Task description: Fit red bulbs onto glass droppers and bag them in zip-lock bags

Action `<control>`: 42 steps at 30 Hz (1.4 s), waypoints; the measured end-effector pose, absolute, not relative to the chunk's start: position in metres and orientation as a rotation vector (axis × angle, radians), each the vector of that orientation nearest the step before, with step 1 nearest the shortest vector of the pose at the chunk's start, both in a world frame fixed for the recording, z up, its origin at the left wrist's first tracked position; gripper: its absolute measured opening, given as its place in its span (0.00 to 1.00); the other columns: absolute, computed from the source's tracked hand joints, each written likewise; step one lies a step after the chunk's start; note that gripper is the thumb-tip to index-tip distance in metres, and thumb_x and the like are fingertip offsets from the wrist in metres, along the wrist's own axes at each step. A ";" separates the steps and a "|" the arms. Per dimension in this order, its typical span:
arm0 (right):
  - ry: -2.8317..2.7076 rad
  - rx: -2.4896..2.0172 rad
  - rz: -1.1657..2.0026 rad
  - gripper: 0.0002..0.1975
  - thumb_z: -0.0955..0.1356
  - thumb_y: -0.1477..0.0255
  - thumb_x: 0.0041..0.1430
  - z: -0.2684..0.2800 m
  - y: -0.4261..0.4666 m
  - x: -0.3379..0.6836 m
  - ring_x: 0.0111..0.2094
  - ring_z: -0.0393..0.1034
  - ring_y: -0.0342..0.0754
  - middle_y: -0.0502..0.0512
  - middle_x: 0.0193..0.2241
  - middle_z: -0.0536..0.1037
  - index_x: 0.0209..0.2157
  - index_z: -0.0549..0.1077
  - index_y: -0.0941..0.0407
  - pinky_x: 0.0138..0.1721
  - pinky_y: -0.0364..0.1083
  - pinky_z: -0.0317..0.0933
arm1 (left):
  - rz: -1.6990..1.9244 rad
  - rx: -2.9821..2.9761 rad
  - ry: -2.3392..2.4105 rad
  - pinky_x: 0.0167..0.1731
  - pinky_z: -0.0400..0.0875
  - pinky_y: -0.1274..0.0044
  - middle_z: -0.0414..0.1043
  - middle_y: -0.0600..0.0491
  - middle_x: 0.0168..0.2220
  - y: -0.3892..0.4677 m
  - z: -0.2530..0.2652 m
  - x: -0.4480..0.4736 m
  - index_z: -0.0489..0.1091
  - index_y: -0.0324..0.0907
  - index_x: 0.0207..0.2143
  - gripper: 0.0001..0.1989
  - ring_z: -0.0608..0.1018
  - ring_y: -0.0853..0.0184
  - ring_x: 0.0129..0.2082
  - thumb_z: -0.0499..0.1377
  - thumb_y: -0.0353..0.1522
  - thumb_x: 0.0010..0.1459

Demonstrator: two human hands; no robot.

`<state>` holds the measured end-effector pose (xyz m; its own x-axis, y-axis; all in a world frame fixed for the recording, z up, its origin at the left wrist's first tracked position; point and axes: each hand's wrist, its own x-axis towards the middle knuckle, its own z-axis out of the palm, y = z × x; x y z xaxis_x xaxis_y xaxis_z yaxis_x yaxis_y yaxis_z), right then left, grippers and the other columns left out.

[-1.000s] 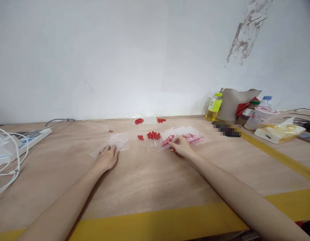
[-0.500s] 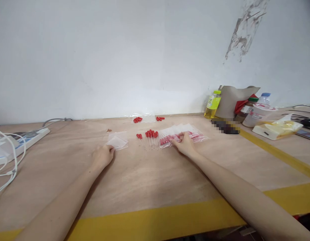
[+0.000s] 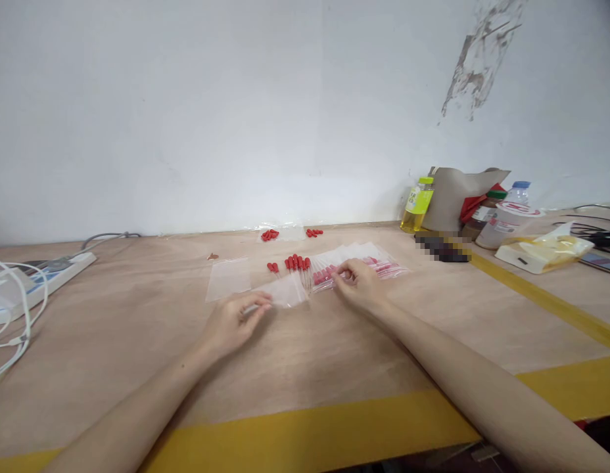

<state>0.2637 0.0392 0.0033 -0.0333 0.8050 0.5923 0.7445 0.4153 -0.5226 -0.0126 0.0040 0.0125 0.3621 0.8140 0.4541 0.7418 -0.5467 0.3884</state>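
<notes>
My left hand (image 3: 240,318) pinches a clear zip bag (image 3: 285,291) by its near-left end, holding it tilted just above the table. Behind the bag several glass droppers with red rubber bulbs (image 3: 298,263) lie in a row, their tubes partly covered by it. Two more red-bulbed droppers (image 3: 272,267) lie to their left. My right hand (image 3: 358,282) hovers at the near edge of a fanned stack of clear bags with red-bulbed droppers inside (image 3: 378,263). Its thumb and fingers are curled but apart, with nothing visible between them. Flat clear bags (image 3: 228,279) rest on the left.
Loose red rubber bulbs (image 3: 270,235) sit near the wall on clear plastic, with another small pile (image 3: 314,232) beside them. A power strip with white cables (image 3: 53,279) is at the left. Bottles (image 3: 417,205), a tub (image 3: 505,226) and a tissue pack (image 3: 541,253) stand at the right.
My left hand has moved right and lifted a clear bag off the flat ones, bringing it before the droppers. My right hand has shifted slightly left and toward me, off the filled bags.
</notes>
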 end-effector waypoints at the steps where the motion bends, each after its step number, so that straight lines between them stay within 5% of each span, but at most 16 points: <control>1: -1.899 -1.263 0.204 0.05 0.63 0.70 0.50 0.005 0.037 0.262 0.27 0.64 0.44 0.52 0.25 0.71 0.26 0.69 0.56 0.29 0.42 0.57 | 0.864 2.532 1.300 0.45 0.66 0.73 0.73 0.54 0.41 -0.002 0.009 -0.005 0.72 0.44 0.34 0.13 0.73 0.64 0.43 0.49 0.38 0.57; 8: -2.149 -1.109 0.758 0.02 0.66 0.74 0.46 -0.002 0.030 0.263 0.23 0.63 0.40 0.48 0.21 0.70 0.25 0.69 0.57 0.26 0.40 0.58 | 0.398 2.637 1.130 0.55 0.53 0.67 0.50 0.51 0.59 -0.014 -0.003 0.014 0.55 0.45 0.56 0.24 0.55 0.61 0.58 0.47 0.42 0.59; 19: -2.131 -1.004 0.621 0.06 0.66 0.71 0.50 -0.019 0.017 0.273 0.27 0.62 0.41 0.52 0.29 0.69 0.31 0.73 0.57 0.27 0.41 0.58 | 0.351 2.669 1.134 0.56 0.51 0.67 0.53 0.54 0.59 -0.010 -0.002 0.012 0.54 0.49 0.56 0.20 0.55 0.64 0.58 0.43 0.37 0.62; 27: -2.294 -0.780 0.561 0.10 0.66 0.66 0.52 -0.007 0.007 0.273 0.41 0.64 0.47 0.56 0.37 0.70 0.34 0.75 0.54 0.45 0.48 0.57 | 0.391 2.671 1.127 0.55 0.53 0.66 0.55 0.53 0.57 -0.008 -0.004 0.011 0.57 0.49 0.55 0.19 0.58 0.63 0.57 0.45 0.38 0.61; 34: -2.457 -0.583 0.665 0.18 0.67 0.64 0.50 -0.005 0.004 0.270 0.47 0.63 0.49 0.57 0.43 0.72 0.44 0.71 0.53 0.50 0.51 0.53 | 0.440 2.648 1.107 0.54 0.54 0.66 0.57 0.52 0.57 -0.009 -0.003 0.013 0.58 0.48 0.55 0.19 0.59 0.62 0.56 0.46 0.37 0.61; 39: -2.616 -0.755 0.552 0.33 0.68 0.60 0.48 -0.003 0.001 0.270 0.57 0.50 0.55 0.61 0.57 0.57 0.56 0.57 0.51 0.54 0.58 0.40 | 0.448 2.617 1.111 0.54 0.54 0.67 0.54 0.53 0.58 -0.012 0.001 0.014 0.55 0.48 0.56 0.21 0.58 0.63 0.57 0.47 0.38 0.61; 42: -2.629 -0.780 0.549 0.27 0.67 0.60 0.48 -0.001 0.003 0.275 0.59 0.44 0.56 0.58 0.59 0.50 0.51 0.64 0.49 0.55 0.58 0.39 | 0.465 2.579 1.121 0.55 0.54 0.67 0.50 0.53 0.59 -0.010 0.006 0.010 0.52 0.49 0.57 0.23 0.57 0.62 0.57 0.48 0.38 0.60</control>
